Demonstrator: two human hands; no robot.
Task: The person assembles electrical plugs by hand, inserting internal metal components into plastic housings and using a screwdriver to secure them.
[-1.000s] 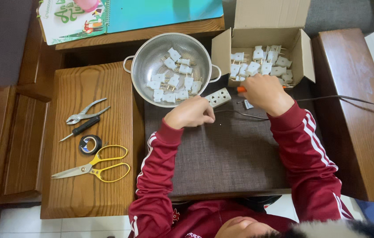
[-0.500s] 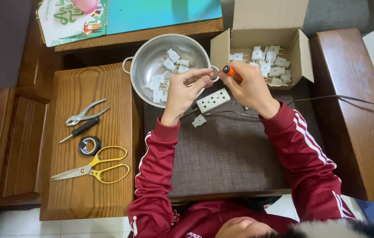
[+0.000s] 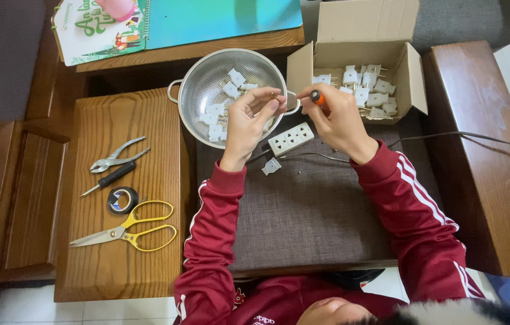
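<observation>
A person in a dark red jacket with white sleeve stripes sits at a low wooden desk (image 3: pixel 116 265), seen from above. The left hand (image 3: pixel 248 123) is raised over the near rim of a perforated metal colander (image 3: pixel 198 93), its fingers pinched together on a small part too small to identify. The right hand (image 3: pixel 338 117) has its fingers clamped on an orange-handled screwdriver (image 3: pixel 317 97), tip towards the left hand. Just below both hands, a white power strip (image 3: pixel 291 139) lies on the grey-brown mat (image 3: pixel 309 210), a loose white plug piece (image 3: pixel 271 166) beside it. An open brown cardboard box (image 3: pixel 363 30) at the far edge holds white plugs (image 3: pixel 368 96); more lie in the colander. On the left part of the desk lie pliers (image 3: pixel 113 157), black tape (image 3: pixel 123 200) and yellow-handled scissors (image 3: pixel 125 227). A green and blue spiral-bound book (image 3: pixel 207 24) lies at the far left corner.
</observation>
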